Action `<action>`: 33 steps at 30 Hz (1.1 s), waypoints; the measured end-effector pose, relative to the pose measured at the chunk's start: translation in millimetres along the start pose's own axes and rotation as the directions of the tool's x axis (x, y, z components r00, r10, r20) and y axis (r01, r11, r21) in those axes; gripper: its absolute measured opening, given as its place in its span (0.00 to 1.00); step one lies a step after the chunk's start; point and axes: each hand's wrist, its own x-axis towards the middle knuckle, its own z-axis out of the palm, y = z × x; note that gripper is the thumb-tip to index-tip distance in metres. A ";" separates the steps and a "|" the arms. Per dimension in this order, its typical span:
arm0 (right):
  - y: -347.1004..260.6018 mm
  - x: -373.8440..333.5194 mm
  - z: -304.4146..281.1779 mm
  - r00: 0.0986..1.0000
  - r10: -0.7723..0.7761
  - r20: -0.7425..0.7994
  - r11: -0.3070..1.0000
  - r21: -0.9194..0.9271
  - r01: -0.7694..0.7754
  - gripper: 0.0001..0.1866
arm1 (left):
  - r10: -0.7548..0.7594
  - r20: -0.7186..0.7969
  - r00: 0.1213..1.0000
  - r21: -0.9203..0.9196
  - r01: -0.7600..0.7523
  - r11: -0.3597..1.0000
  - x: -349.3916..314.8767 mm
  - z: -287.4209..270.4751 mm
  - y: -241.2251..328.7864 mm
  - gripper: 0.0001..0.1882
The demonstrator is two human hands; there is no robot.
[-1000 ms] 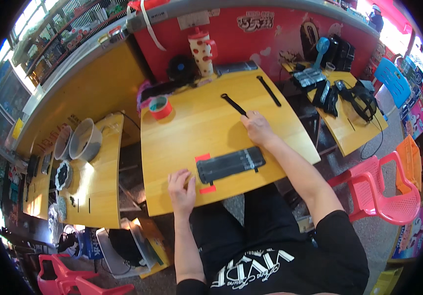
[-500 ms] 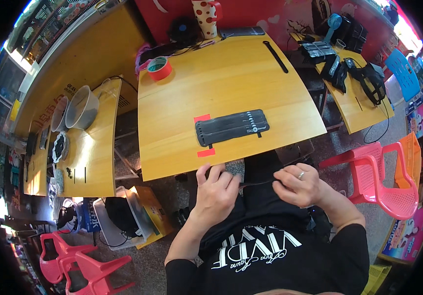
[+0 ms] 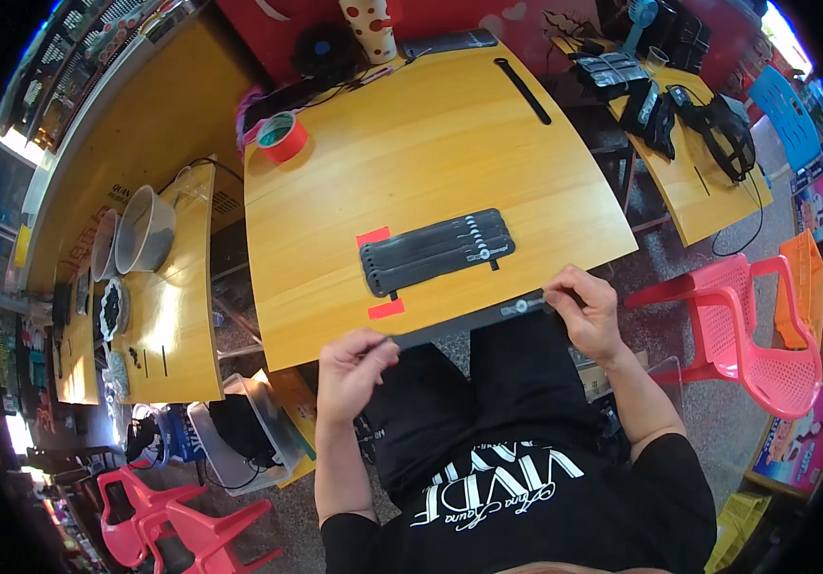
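A black flat strap [image 3: 464, 325] with a pale print near its right end is stretched between my hands along the table's front edge. My left hand [image 3: 354, 368] pinches its left end, and my right hand [image 3: 585, 311] pinches the other. Just beyond the strap, a row of overlapping black straps [image 3: 421, 255] lies flat on the table, with holes at their left ends and white marks at the right. Bits of red tape [image 3: 386, 308] stick to the table at that row's left side. A single black strap [image 3: 523, 91] lies farther off, at the table's right edge.
On the yellow table [image 3: 316, 210] stands a red tape roll [image 3: 282, 137], with a spotted cup [image 3: 369, 31] and a black fan [image 3: 325, 50] behind. Tubs [image 3: 146, 232] occupy the left side table. A pink chair [image 3: 717, 320] stands at right, and a clear bin [image 3: 239, 430] sits below left.
My hands have moved apart and the strap between them is now pulled out straight, its print showing. The left hand moved left, the right hand up toward the table. The view shifted slightly.
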 end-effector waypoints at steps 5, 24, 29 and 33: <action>20.6 24.4 20.1 0.997 0.077 0.031 0.996 0.050 -0.078 0.04 | 0.043 -0.186 0.982 -0.062 -0.055 0.997 26.4 3.8 -21.1 0.04; 43.1 45.7 39.7 0.994 -0.013 -0.109 0.982 -0.190 -0.008 0.11 | 0.313 -0.291 0.904 0.097 -0.297 0.950 47.4 11.7 -38.6 0.06; 43.9 47.0 38.4 0.997 0.009 -0.083 0.974 -0.225 -0.027 0.11 | 0.287 -0.315 0.905 0.104 -0.268 0.958 47.7 14.2 -36.0 0.07; 41.6 49.1 38.1 0.996 0.043 -0.082 0.972 -0.227 -0.061 0.11 | 0.280 -0.316 0.906 0.113 -0.257 0.960 47.3 13.4 -37.3 0.07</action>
